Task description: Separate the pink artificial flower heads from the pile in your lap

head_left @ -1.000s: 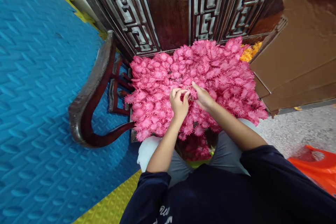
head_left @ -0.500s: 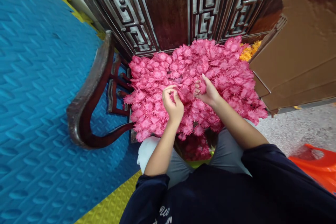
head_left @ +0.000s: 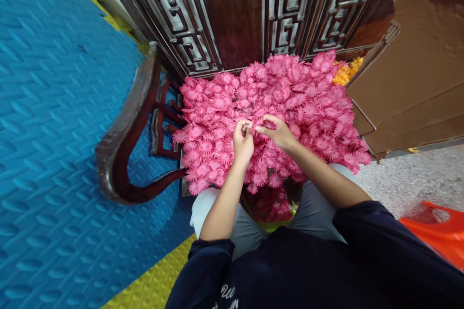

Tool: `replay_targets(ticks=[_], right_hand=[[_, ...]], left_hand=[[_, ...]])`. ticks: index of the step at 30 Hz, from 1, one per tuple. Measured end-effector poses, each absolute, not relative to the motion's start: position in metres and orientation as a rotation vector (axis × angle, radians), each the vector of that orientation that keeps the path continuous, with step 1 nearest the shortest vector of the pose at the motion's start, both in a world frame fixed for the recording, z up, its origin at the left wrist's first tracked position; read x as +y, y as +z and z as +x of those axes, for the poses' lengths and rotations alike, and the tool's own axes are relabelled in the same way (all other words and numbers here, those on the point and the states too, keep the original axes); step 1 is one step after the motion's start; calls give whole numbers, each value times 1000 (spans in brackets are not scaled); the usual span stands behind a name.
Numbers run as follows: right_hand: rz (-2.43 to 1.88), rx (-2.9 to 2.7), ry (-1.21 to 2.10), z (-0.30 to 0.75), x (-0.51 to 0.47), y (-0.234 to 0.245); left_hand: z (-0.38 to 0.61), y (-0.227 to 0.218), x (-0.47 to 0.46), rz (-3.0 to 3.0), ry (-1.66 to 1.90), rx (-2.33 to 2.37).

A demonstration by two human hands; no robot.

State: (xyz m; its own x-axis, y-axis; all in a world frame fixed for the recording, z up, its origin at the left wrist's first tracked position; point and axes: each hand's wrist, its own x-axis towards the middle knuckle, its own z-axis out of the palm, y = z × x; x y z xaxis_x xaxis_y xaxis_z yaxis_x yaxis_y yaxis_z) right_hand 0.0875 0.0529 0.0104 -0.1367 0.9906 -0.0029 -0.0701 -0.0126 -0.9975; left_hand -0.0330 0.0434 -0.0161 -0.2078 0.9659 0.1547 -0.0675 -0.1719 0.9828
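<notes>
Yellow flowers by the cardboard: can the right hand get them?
Probably yes: between the right hand and the yellow flowers lie only pink flowers, though the cardboard may block one side.

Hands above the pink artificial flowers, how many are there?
2. The left hand is over the middle of the pink artificial flowers; the right hand is just right of it, fingertips close together. Some fingers are hidden, but no other hand shows.
</notes>
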Motion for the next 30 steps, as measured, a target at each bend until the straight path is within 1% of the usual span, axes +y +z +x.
replay_targets(ticks=[4, 11, 17, 22, 27, 30], right_hand=[[-1222, -1113, 1199, 88, 55, 3], [-1254, -963, 1328, 83, 51, 3], [-1284, -806, 1425, 94, 58, 2], [-1259, -792, 1377, 97, 62, 4], [-1306, -830, 1168, 94, 62, 1], [-1318, -843, 1123, 95, 65, -4]], left_hand=[[-37, -15, 44, 1003, 1629, 1279], [-34, -16, 44, 823, 1735, 1344], [-55, -4, 55, 420, 1964, 1319], [-63, 3, 59, 401, 1891, 1347], [-51, -2, 54, 496, 1758, 1346], [-48, -7, 54, 625, 1671, 1354]])
